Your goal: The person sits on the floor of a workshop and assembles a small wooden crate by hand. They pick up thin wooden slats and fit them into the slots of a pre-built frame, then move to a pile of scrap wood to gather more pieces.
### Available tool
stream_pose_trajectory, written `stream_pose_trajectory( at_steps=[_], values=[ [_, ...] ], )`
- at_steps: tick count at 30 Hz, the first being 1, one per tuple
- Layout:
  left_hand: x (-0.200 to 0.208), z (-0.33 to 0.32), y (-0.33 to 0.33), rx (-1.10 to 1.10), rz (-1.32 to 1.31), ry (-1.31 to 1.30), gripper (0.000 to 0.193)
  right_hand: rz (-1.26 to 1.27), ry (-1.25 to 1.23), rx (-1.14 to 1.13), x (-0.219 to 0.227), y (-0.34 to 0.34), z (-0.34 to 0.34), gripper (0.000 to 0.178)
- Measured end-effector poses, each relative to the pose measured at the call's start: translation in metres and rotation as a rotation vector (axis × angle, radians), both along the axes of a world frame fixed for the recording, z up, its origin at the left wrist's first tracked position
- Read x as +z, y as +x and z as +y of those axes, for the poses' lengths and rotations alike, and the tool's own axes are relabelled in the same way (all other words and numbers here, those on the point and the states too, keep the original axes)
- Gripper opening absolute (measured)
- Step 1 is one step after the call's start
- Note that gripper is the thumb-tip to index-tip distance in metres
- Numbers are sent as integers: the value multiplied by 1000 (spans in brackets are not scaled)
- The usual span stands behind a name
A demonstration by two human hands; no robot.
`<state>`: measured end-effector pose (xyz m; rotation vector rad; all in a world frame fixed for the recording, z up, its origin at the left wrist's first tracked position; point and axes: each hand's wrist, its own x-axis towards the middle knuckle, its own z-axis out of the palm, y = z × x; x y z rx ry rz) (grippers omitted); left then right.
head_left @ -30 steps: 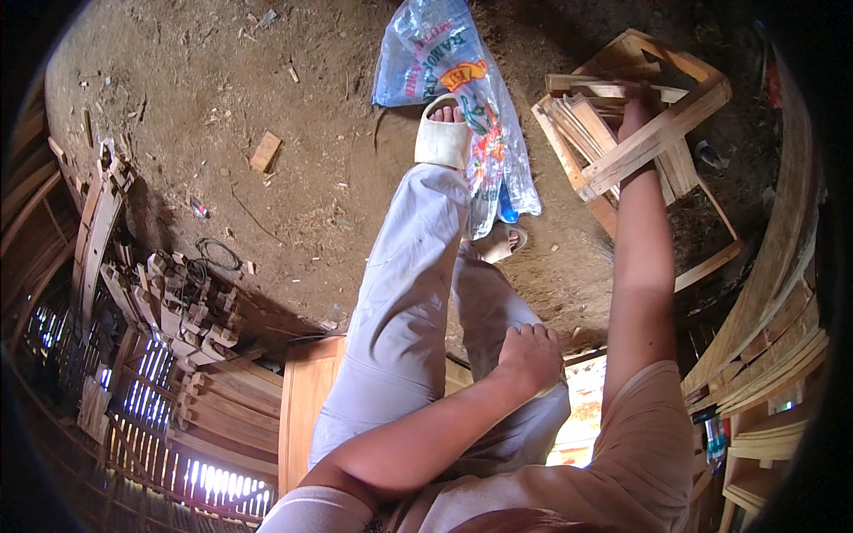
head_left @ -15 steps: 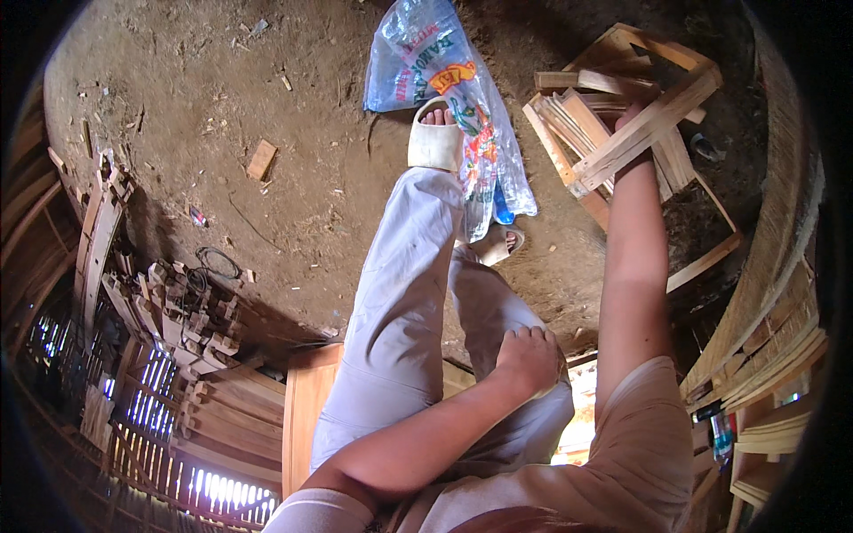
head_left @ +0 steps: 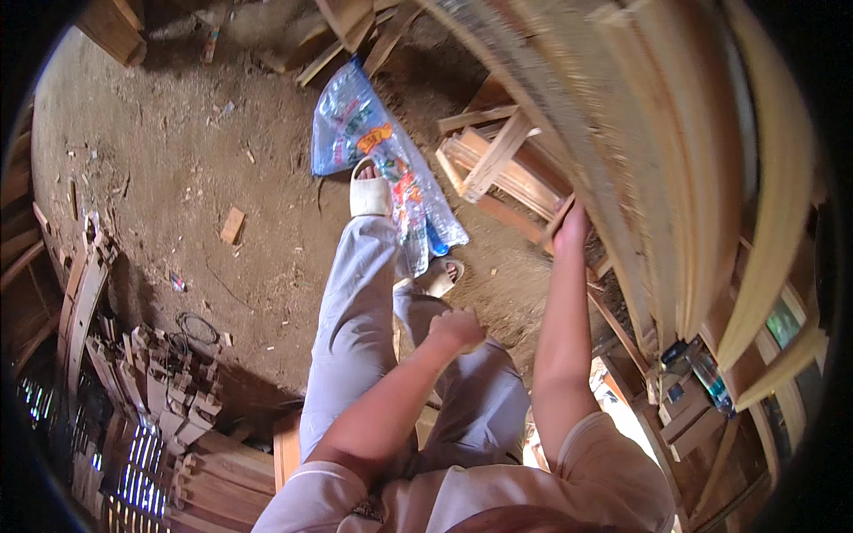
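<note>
At eight o'clock we see a wood stack [head_left: 169, 382], its lower pieces dim. Toward eleven, our sandal [head_left: 370, 201] hides part of a sack [head_left: 391, 151]. Toward five, our left hand [head_left: 459, 329] curls in a loose fist, palm hidden. At one lies a frame [head_left: 498, 155]; toward half past two, a strip [head_left: 557, 222] meets our right hand [head_left: 575, 225], fingers too hidden for us to tell its grip. Planks [head_left: 657, 160] at two o'clock block the frame's right side.

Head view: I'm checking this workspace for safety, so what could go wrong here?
The right hand looks close to the long boards and might catch splinters. Slats piled at the wooden frame could slide if it moves. The plastic bag lies by the sandals; a foot might slip.
</note>
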<state>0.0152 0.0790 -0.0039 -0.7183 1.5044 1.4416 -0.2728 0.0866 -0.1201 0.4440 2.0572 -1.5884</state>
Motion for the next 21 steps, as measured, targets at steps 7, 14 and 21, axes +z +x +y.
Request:
stream_pose_trajectory(
  at_steps=[7,14,21],
  values=[
    [-36,8,31,471,140,-146,49,-560,93,371,144,83,65,30],
    [48,-91,21,757,410,-370,27,-222,230,692,315,137,145,24],
    [92,-224,34,232,570,-292,28,269,549,921,429,116,161,51]
  ],
)
